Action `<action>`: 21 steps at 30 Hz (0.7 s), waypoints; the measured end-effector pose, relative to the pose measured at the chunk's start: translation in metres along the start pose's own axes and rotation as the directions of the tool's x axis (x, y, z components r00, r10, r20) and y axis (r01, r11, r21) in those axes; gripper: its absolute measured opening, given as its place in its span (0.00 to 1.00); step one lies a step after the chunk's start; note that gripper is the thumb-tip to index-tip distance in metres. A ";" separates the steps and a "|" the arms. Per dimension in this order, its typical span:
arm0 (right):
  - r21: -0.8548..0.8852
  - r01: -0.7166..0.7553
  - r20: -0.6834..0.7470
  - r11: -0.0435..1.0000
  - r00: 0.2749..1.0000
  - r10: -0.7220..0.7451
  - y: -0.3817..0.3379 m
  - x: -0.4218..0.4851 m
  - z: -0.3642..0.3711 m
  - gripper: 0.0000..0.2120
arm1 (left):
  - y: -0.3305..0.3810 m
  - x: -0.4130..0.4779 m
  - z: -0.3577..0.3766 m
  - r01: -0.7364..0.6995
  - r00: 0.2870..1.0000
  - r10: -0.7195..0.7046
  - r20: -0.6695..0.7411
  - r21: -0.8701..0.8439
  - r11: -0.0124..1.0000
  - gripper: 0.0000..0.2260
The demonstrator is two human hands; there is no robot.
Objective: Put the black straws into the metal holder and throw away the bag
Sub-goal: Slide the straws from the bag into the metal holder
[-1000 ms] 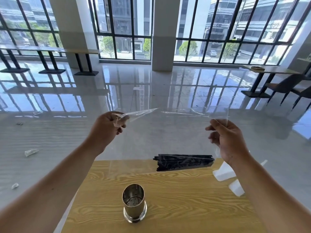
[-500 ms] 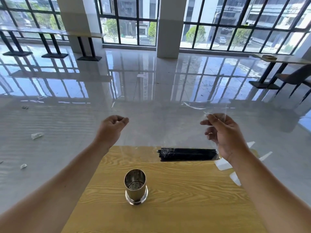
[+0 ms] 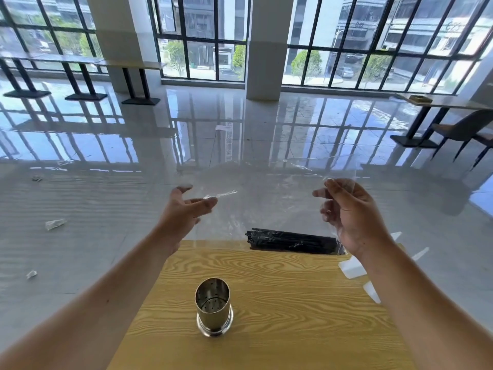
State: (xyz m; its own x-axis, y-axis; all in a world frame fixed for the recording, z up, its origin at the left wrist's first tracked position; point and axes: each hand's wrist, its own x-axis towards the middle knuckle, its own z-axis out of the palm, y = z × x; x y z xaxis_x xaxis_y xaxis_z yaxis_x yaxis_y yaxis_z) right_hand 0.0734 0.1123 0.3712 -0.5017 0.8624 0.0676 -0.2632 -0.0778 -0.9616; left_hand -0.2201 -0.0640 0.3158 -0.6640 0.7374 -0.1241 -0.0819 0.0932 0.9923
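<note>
- The right hand is hovering raised beyond and to the right of the metal holder. Its palm is turning inward, and its thumb and forefinger are pinching the top corner of the clear bag. The other fingers are curling loosely behind the film.
- The left hand is reaching forward beyond and slightly left of the holder, fingers straight and spread, gripping nothing. Its fingertips are sitting right by a crinkled edge of the bag; whether they are touching the film cannot be told.
- The two hands are hovering well apart, with the forearms stretching out on either side of the holder.
- The bag is hanging between the hands as a wide, almost invisible sheet, showing only as glints and creases.
- The black straws are lying sideways as a tight bundle in the bottom of the bag, beyond the holder and to its right, at the far edge of the wooden surface.
- The holder is standing upright on the surface, a shiny cylinder on a flared base, its open mouth showing a perforated inner wall.
- A plastic scrap is lying on the floor, well left of the holder.
</note>
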 end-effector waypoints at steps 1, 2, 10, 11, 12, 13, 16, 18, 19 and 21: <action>0.005 -0.008 -0.011 1.000 1.000 0.008 0.003 0.001 -0.001 0.12 | -0.001 0.000 0.003 0.005 1.000 -0.005 0.022 -0.011 1.000 0.41; 0.007 -0.014 -0.026 1.000 1.000 0.014 0.006 0.002 -0.003 0.12 | -0.001 0.000 0.006 0.014 0.999 -0.014 0.029 -0.019 1.000 0.36; -0.086 -0.103 -0.261 0.991 0.962 0.077 0.035 0.014 -0.025 0.06 | 0.013 -0.011 -0.001 -0.007 0.967 0.015 0.255 -0.034 0.999 0.01; -0.086 -0.109 -0.262 0.990 0.961 0.082 0.038 0.014 -0.027 0.06 | 0.015 -0.012 -0.003 0.013 0.956 0.014 0.291 -0.092 0.996 0.01; -0.095 -0.109 -0.254 0.989 0.964 0.082 0.041 0.013 -0.027 0.06 | 0.016 -0.014 -0.005 0.020 0.953 0.013 0.302 -0.105 0.994 0.02; -0.109 -0.105 -0.237 0.988 0.968 0.077 0.042 0.013 -0.026 0.06 | 0.015 -0.016 -0.007 0.018 0.954 0.010 0.300 -0.090 0.996 0.02; -0.146 -0.078 -0.183 0.986 0.982 0.050 0.046 0.011 -0.023 0.05 | 0.007 -0.018 -0.009 0.025 0.958 -0.005 0.288 -0.065 0.998 0.05; -0.177 -0.054 -0.163 0.983 0.986 0.025 0.050 0.010 -0.022 0.05 | 0.000 -0.020 -0.008 0.007 0.969 0.001 0.248 -0.029 1.000 0.04; -0.196 -0.046 -0.157 0.980 0.987 0.015 0.052 0.010 -0.021 0.05 | -0.005 -0.021 -0.007 -0.009 0.974 0.010 0.228 -0.003 1.000 0.04; -0.231 -0.037 -0.148 0.972 0.989 0.003 0.057 0.010 -0.020 0.04 | -0.017 -0.021 -0.006 -0.032 0.984 0.026 0.179 0.034 0.999 0.02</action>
State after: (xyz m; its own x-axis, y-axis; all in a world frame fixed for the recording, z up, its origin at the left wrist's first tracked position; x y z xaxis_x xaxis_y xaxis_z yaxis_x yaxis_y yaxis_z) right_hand 0.0705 0.1264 0.3120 -0.3751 0.9267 0.0248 -0.0469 0.0078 -0.9989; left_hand -0.2091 -0.0845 0.3017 -0.5224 0.8472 -0.0968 -0.0352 0.0920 0.9951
